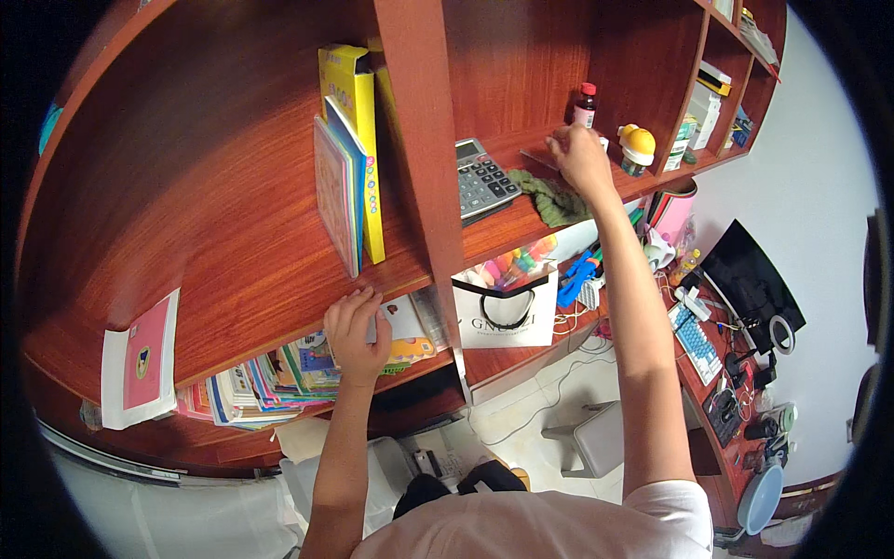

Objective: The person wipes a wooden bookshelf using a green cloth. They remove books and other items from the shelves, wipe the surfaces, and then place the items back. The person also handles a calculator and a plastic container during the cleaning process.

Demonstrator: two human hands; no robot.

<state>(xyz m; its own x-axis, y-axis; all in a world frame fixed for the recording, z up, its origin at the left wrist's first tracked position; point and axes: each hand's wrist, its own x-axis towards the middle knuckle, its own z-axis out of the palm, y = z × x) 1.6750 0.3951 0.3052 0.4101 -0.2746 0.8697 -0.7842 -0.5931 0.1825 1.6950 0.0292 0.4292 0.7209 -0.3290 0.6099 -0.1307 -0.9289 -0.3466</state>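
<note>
My left hand rests with spread fingers at the front edge of the wooden shelf, just below several upright thin books and a yellow box. My right hand reaches into the right shelf compartment, in front of a small dark bottle with a red cap. Its fingers are bent; whether they hold anything is unclear. A thin flat item lies by its fingertips. Below the hand is a crumpled green cloth, with a grey calculator to its left. A yellow-topped container stands to the right.
An upright divider parts the compartments. Stacked books fill the lower shelf, and a pink booklet leans at the left. Below are a white paper bag and a grey stool. A monitor and keyboard stand on the right desk.
</note>
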